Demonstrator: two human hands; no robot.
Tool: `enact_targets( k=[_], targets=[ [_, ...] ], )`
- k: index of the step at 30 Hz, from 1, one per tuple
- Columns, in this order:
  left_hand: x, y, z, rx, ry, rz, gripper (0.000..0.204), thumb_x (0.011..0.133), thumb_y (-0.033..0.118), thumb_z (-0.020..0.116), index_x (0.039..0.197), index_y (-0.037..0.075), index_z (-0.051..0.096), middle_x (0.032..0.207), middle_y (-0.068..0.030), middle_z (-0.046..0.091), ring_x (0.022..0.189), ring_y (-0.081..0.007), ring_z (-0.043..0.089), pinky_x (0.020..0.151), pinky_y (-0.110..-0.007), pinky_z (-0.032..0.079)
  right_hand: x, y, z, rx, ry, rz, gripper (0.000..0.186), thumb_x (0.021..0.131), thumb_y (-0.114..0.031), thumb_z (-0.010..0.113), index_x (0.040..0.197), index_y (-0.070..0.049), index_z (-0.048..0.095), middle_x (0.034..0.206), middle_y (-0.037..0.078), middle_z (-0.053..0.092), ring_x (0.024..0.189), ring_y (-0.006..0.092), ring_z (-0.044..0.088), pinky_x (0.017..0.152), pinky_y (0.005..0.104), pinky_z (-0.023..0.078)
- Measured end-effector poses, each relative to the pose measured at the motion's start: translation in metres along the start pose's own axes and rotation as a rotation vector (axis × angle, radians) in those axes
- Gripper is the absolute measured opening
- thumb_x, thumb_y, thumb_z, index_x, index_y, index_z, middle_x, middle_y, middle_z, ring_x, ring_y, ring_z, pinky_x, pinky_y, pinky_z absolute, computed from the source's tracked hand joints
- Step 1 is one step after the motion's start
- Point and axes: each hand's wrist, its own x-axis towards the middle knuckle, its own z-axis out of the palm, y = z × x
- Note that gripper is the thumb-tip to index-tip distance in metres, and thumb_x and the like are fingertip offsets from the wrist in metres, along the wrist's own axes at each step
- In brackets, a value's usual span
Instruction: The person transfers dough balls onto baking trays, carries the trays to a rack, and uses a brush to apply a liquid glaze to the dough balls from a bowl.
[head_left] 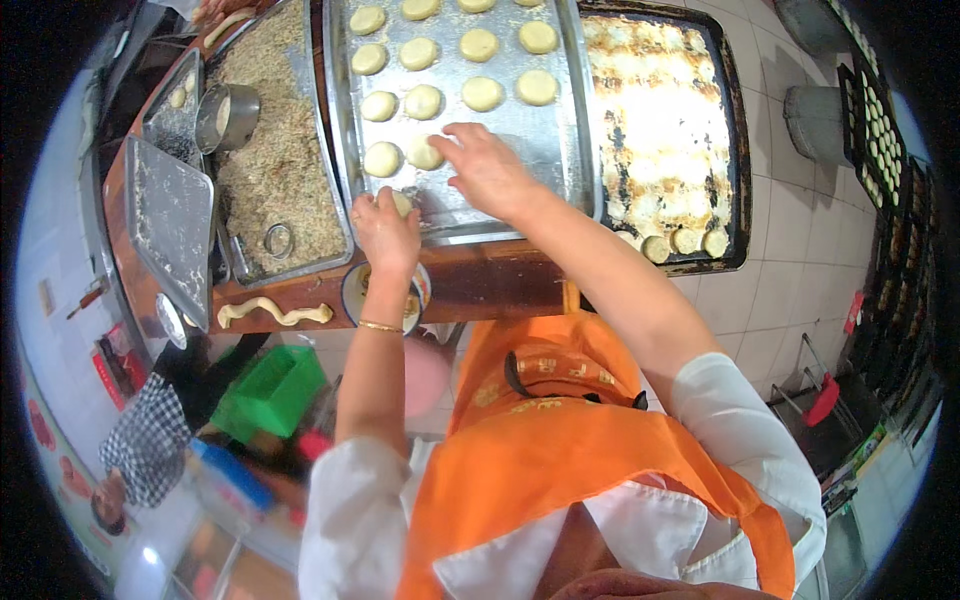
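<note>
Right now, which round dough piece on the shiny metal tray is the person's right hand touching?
The pale round dough piece in the row nearest the person, under the right hand's fingertips. The others on the shiny metal tray lie untouched.

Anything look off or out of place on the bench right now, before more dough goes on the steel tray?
One thing: a strip of dough lies loose on the wooden bench edge, outside any tray. The dark tray carries burnt, crusted patches. The left hand holds a dough piece; the right hand touches a round on the steel tray.
</note>
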Motion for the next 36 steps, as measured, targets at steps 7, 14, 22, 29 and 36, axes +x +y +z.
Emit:
enact_targets(
  k=[7, 14, 22, 29, 36],
  targets=[
    [0.020, -0.019, 0.010, 0.008, -0.060, 0.083, 0.048, 0.068, 0.014, 0.078, 0.109, 0.005, 0.056, 0.106, -0.0191, 0.048, 0.102, -0.0375, 0.049, 0.086, -0.044, 0.045, 0.039, -0.016, 0.059, -0.250, 0.063, -0.048, 0.028, 0.079, -0.012, 0.053, 0.106, -0.012, 0.061, 0.106, 0.011, 0.051, 0.104, 0.0301, 0.048, 0.090, 0.0377, 0.046],
    [0.002, -0.016, 0.009, 0.043, -0.073, 0.142, 0.046, 0.068, 0.013, 0.075, 0.111, 0.009, 0.057, 0.106, -0.0197, 0.046, 0.100, -0.0380, 0.049, 0.084, -0.044, 0.047, 0.003, -0.017, 0.032, -0.182, 0.175, 0.039, 0.030, 0.076, -0.009, 0.058, 0.105, -0.013, 0.063, 0.108, 0.012, 0.051, 0.104, 0.0308, 0.048, 0.090, 0.0387, 0.046],
    [0.013, -0.021, 0.004, -0.028, -0.078, 0.204, 0.040, 0.063, 0.008, 0.074, 0.100, 0.010, 0.059, 0.099, -0.0179, 0.051, 0.094, -0.0388, 0.052, 0.082, -0.047, 0.045, -0.005, 0.016, 0.014, 0.005, 0.219, 0.117, 0.035, 0.066, -0.002, 0.065, 0.100, -0.012, 0.065, 0.100, 0.012, 0.054, 0.099, 0.0310, 0.051, 0.086, 0.0402, 0.046],
    [0.011, 0.007, 0.027, -0.011, -0.020, 0.310, 0.042, 0.069, 0.010, 0.071, 0.108, 0.004, 0.054, 0.105, -0.0196, 0.049, 0.097, -0.0392, 0.049, 0.086, -0.049, 0.041, -0.072, 0.041, -0.020, -0.138, 0.168, 0.096, 0.035, 0.067, -0.001, 0.066, 0.100, -0.010, 0.065, 0.104, 0.012, 0.053, 0.104, 0.0284, 0.050, 0.092, 0.0391, 0.044],
    [0.009, 0.018, 0.008, 0.140, -0.015, 0.115, 0.038, 0.070, 0.016, 0.070, 0.102, 0.004, 0.056, 0.095, -0.0221, 0.052, 0.088, -0.0412, 0.053, 0.080, -0.049, 0.045, -0.124, 0.068, -0.094, 1.440, 0.297, 0.510, 0.042, 0.082, -0.003, 0.059, 0.123, -0.012, 0.055, 0.118, 0.005, 0.056, 0.107, 0.0154, 0.054, 0.091, 0.0298, 0.046]
  ],
)
